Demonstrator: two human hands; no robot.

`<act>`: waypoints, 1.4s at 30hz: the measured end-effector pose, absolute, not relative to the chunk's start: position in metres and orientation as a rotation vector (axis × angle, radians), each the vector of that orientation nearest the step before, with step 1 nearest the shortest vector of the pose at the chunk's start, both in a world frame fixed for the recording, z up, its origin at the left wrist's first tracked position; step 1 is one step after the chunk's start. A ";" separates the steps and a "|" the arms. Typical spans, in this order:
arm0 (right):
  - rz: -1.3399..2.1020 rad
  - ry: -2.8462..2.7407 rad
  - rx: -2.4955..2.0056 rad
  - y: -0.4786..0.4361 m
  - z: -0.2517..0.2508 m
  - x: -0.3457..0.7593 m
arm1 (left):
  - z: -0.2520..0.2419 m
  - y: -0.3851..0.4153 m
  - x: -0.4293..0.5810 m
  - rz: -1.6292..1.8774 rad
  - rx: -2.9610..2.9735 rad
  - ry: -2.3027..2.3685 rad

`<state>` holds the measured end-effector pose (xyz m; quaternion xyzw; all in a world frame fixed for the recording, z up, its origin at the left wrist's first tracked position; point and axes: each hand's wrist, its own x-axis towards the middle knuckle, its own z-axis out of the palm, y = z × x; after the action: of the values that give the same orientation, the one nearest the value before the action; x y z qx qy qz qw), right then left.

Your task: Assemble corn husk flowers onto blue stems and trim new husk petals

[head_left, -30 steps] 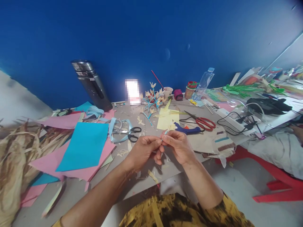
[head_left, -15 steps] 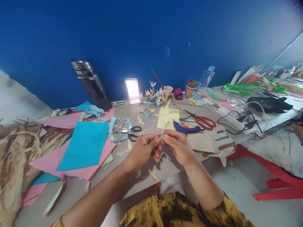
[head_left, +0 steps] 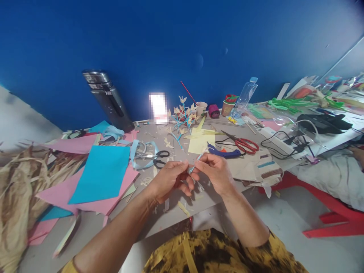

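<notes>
A thin light-blue wrapped stem (head_left: 191,169) lies between my two hands, above the near part of the table. My right hand (head_left: 214,170) pinches it between thumb and fingertips, and a short bit of blue pokes out above them. At its other end my left hand (head_left: 172,179) is closed on it with thumb and forefinger, the lower fingers curled loosely. Just beyond my right hand lies a blue glue gun (head_left: 224,151). Left of the hands, black-handled scissors (head_left: 160,157) rest near a light-blue paper strip (head_left: 138,163).
A blue-stemmed bunch of cream flowers (head_left: 183,115) stands at the back beside a paper cup (head_left: 201,109). Red-handled scissors (head_left: 247,146) lie to the right. Blue sheet (head_left: 101,174), dry husks (head_left: 17,189), a dark flask (head_left: 110,102) and a power strip (head_left: 280,142) surround the workspace.
The stem has turned from nearly upright to slanting, and its pale tip no longer shows. My hands have drawn slightly apart, with the left fingers looser.
</notes>
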<state>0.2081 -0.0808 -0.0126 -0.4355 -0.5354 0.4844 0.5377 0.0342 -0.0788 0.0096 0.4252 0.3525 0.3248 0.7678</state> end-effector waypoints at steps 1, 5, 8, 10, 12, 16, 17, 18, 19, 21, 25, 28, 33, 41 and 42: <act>1.137 -1.307 -1.041 -0.081 -0.011 0.209 | 0.011 -0.079 0.034 0.691 0.937 0.771; 1.077 -1.424 -1.086 -0.081 -0.006 0.210 | 0.014 -0.079 0.032 0.633 1.063 0.864; 1.024 -1.493 -1.136 -0.082 -0.004 0.211 | 0.017 -0.079 0.033 0.619 1.141 0.959; 1.005 -1.519 -1.150 -0.082 -0.003 0.211 | 0.018 -0.079 0.034 0.625 1.156 1.001; 0.982 -1.543 -1.153 -0.082 -0.003 0.211 | 0.019 -0.079 0.035 0.658 1.161 1.053; 0.901 -1.595 -1.185 -0.081 -0.003 0.210 | 0.020 -0.078 0.036 0.729 1.220 1.190; 0.885 -1.604 -1.191 -0.081 -0.003 0.209 | 0.020 -0.078 0.037 0.749 1.262 1.219; 0.869 -1.612 -1.193 -0.081 -0.003 0.209 | 0.019 -0.079 0.037 0.771 1.314 1.246; 0.857 -1.619 -1.194 -0.081 -0.003 0.208 | 0.019 -0.080 0.037 0.794 1.372 1.274; 0.821 -1.616 -1.206 -0.081 -0.003 0.206 | 0.018 -0.082 0.038 0.838 1.481 1.324; 0.711 -1.554 -1.273 -0.082 -0.004 0.201 | 0.017 -0.087 0.041 0.891 1.551 1.346; 0.660 -1.469 -1.362 -0.083 -0.007 0.197 | 0.018 -0.090 0.045 0.938 1.523 1.330; 0.686 -1.340 -1.373 -0.084 -0.009 0.190 | 0.017 -0.092 0.049 0.987 1.478 1.333; 1.026 -1.257 -1.134 -0.081 -0.009 0.195 | 0.016 -0.088 0.043 0.957 1.299 1.236; 1.083 -1.275 -1.088 -0.081 -0.008 0.197 | 0.016 -0.087 0.043 0.933 1.247 1.191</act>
<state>0.1966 -0.0807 -0.0079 -0.4581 -0.5369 0.4559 0.5422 0.0428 -0.0870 0.0165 0.5284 0.5045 0.3954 0.5567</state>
